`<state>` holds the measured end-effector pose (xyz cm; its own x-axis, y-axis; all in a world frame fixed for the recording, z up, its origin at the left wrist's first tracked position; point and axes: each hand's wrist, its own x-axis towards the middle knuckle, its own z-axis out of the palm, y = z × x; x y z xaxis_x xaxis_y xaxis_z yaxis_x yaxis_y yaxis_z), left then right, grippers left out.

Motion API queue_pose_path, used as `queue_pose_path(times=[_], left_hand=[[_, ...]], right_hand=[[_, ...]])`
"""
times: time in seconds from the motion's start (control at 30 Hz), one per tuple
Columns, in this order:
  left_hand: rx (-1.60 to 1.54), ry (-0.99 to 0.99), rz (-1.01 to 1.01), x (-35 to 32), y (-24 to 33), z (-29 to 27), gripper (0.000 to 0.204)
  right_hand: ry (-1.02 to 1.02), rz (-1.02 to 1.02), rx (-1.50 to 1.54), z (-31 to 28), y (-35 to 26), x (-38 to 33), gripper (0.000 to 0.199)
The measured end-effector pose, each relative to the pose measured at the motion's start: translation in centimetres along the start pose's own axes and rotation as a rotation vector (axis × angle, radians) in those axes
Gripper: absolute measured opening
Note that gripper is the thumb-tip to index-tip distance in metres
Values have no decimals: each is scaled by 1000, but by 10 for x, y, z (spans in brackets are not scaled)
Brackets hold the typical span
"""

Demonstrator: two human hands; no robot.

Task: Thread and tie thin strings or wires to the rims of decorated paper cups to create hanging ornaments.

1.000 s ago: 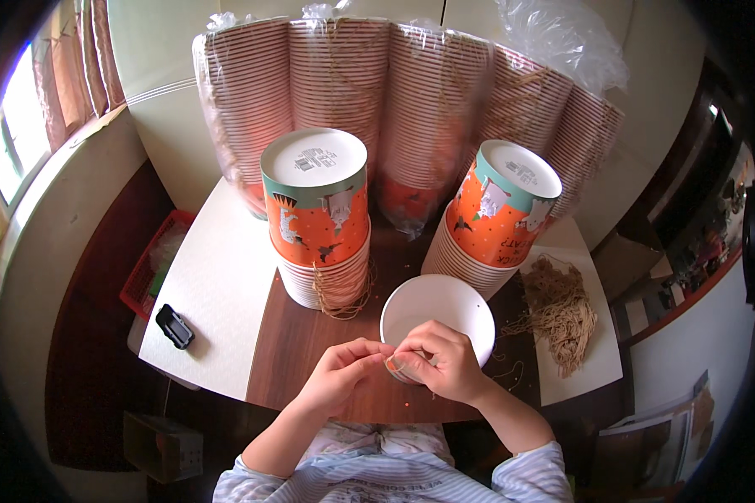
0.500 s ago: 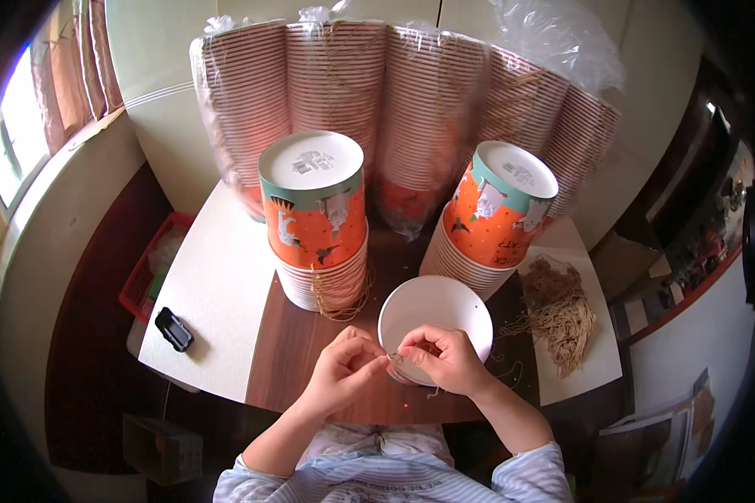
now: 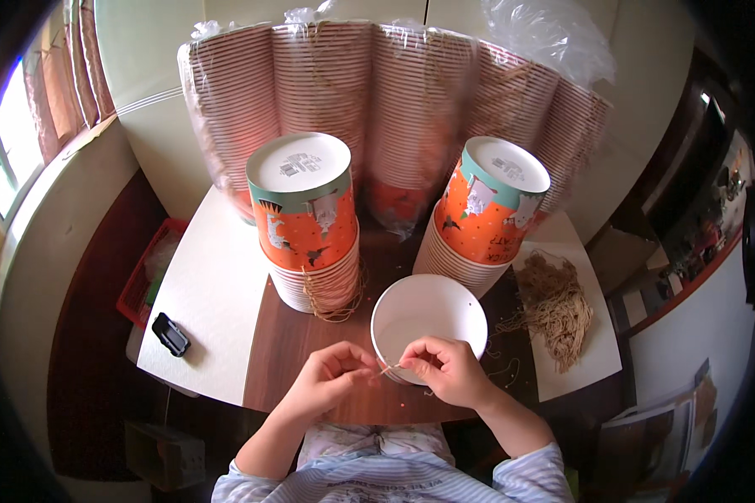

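Note:
A white-lined paper bucket [image 3: 432, 314] stands in front of me with its open mouth up and small dark holes in its wall. At its near rim, a short piece of thin tan cord [image 3: 389, 368] runs between my hands. My left hand [image 3: 323, 381] pinches one end between thumb and finger, just left of the rim. The other end is in the pinch of my right hand [image 3: 451, 373], in front of the bucket's mouth. Whether the cord passes through a hole in the bucket is hidden by my fingers.
Upside-down stacks of orange bucket cups [image 3: 302, 235] [image 3: 488, 218] stand beyond, the left one with cord loops [image 3: 331, 298] hanging on it. Behind rise several plastic-wrapped stacks [image 3: 323, 92]. A tangled cord bundle [image 3: 554, 310] lies right; a small black case [image 3: 171, 334] lies left.
My hands have drawn apart, stretching the cord between them where the fingertips nearly met before. The whole view has shifted slightly.

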<state>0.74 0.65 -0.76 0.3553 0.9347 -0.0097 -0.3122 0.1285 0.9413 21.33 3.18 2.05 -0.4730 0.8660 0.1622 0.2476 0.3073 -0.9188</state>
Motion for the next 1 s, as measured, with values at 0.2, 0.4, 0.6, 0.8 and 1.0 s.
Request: queue_pose_path(times=[0.2,0.4,0.6,0.8,1.0], left_hand=[[398,25,-12,-16,-7,9,11],[418,108,126,-15,-17,12,10],[683,152,244,-14,-19,12,12],[720,172,271,-17,-15,14,14],[912,155,409,-18,-15,16,10]], right_hand=[[212,-232,-264,27,-1,-23,8],[358,-245,-333,51,9,-41,12],[560,-173,-146,70,23,-45,6],[567,-57,-11,79,37,-48,6],[524,97,452,93,49,-52,8]])
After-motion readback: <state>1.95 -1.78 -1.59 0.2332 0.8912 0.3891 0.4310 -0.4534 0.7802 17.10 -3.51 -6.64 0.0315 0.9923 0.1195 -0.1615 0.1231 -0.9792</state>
